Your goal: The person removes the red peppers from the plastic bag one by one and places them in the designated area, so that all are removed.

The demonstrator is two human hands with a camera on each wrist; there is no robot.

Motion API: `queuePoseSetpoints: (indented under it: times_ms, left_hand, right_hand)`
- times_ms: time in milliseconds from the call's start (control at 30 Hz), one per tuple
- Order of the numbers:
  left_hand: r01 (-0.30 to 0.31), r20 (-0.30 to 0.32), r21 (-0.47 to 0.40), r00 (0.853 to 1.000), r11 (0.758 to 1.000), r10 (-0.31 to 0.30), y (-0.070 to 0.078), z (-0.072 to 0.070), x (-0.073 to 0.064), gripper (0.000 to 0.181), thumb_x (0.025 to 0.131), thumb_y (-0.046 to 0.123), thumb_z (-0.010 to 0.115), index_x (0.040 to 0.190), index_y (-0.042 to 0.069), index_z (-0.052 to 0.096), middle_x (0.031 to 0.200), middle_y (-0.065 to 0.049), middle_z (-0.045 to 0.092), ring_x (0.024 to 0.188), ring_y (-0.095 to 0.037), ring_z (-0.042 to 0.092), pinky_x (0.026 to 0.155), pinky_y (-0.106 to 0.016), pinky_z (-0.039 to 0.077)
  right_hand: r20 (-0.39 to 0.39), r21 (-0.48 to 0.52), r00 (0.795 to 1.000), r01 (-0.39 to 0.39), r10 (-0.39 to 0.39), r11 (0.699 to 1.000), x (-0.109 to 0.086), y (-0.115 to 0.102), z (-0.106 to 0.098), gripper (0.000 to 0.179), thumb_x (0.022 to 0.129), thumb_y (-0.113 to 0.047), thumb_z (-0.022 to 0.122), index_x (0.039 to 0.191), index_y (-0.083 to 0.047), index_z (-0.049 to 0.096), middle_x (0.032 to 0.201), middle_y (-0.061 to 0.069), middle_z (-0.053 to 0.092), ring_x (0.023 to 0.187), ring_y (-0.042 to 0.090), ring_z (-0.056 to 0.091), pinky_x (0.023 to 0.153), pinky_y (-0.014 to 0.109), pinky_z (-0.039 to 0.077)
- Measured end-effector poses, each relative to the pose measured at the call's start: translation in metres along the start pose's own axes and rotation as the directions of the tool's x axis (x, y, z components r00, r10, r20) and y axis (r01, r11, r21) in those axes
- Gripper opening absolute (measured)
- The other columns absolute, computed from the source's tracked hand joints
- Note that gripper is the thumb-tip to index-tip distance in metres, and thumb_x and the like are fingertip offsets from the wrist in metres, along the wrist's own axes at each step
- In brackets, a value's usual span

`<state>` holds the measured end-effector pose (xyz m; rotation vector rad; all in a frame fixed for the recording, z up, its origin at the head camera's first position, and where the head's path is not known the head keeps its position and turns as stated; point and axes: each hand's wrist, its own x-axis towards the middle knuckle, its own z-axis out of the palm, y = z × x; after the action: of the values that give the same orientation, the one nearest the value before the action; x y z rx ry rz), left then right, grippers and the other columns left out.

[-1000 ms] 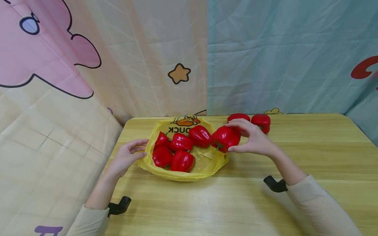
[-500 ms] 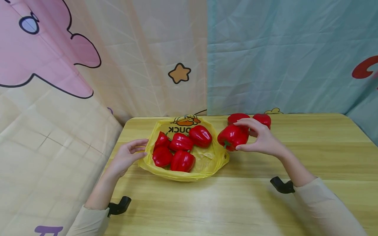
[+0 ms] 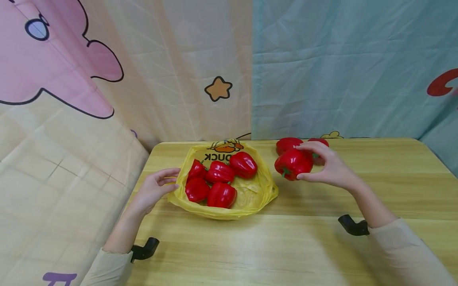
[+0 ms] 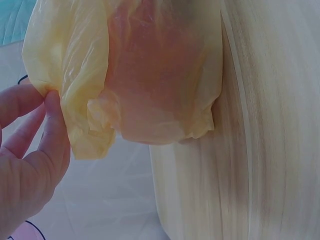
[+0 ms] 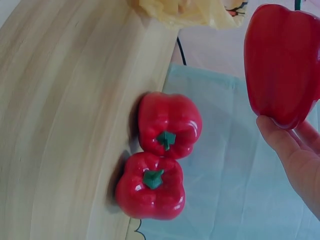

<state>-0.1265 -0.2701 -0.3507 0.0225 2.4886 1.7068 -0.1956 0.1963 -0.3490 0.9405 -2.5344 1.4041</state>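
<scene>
A yellow plastic bag (image 3: 250,198) lies wide-mouthed on the table with several red bell peppers (image 3: 222,195) inside. My left hand (image 3: 155,190) pinches the bag's left edge between thumb and finger, as the left wrist view of the bag (image 4: 85,100) confirms. To the right of the bag, my right hand (image 3: 327,167) grips another red bell pepper (image 3: 293,163), held above the table with its green stem toward me. In the right wrist view this pepper (image 5: 282,65) rests against the fingertips. Behind the right hand sit two more red peppers (image 3: 287,144), partly covered in the head view.
The wooden table (image 3: 229,254) reaches back to a printed curtain (image 3: 322,71). In the right wrist view the two loose peppers (image 5: 170,122) stand side by side near the table's far edge. A black camera mount (image 3: 144,249) sits on each wrist.
My right hand has moved to the right with the pepper, away from over the bag's right rim. The left hand and the bag have stayed in place.
</scene>
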Motion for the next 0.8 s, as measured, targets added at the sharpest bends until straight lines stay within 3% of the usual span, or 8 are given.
queuePoseSetpoints:
  times_ms: [200,433,800]
  left_hand:
    - [-0.006,0.002,-0.004,1.0,1.0,0.006,-0.002,-0.001,0.001,0.047,0.086,-0.007,0.058,0.131,-0.008,0.046,0.129,-0.027,0.047,0.11,-0.033,0.052,0.079,-0.023,0.052]
    - [-0.011,0.006,-0.011,1.0,1.0,0.011,-0.002,-0.001,0.001,0.047,0.086,-0.006,0.057,0.132,-0.008,0.045,0.128,-0.028,0.047,0.109,-0.032,0.053,0.078,-0.024,0.052]
    - [-0.01,0.004,-0.003,1.0,1.0,0.01,-0.001,-0.001,0.001,0.049,0.085,-0.007,0.058,0.132,-0.008,0.045,0.129,-0.027,0.046,0.109,-0.031,0.052,0.078,-0.022,0.052]
  right_hand:
    - [-0.034,0.006,0.999,-0.039,0.039,0.999,-0.004,0.003,-0.008,0.065,0.067,-0.001,0.082,0.125,-0.008,0.054,0.125,0.002,0.047,0.105,0.013,0.048,0.077,0.013,0.049]
    - [-0.064,-0.014,0.991,-0.114,0.113,0.993,-0.011,0.004,-0.019,0.065,0.068,-0.003,0.081,0.127,-0.01,0.053,0.126,0.001,0.046,0.107,0.012,0.044,0.076,0.01,0.046]
    - [-0.118,-0.037,0.973,-0.203,0.197,0.979,-0.027,0.023,-0.037,0.066,0.069,-0.001,0.08,0.128,-0.007,0.052,0.127,0.0,0.045,0.108,0.008,0.042,0.074,0.006,0.045]
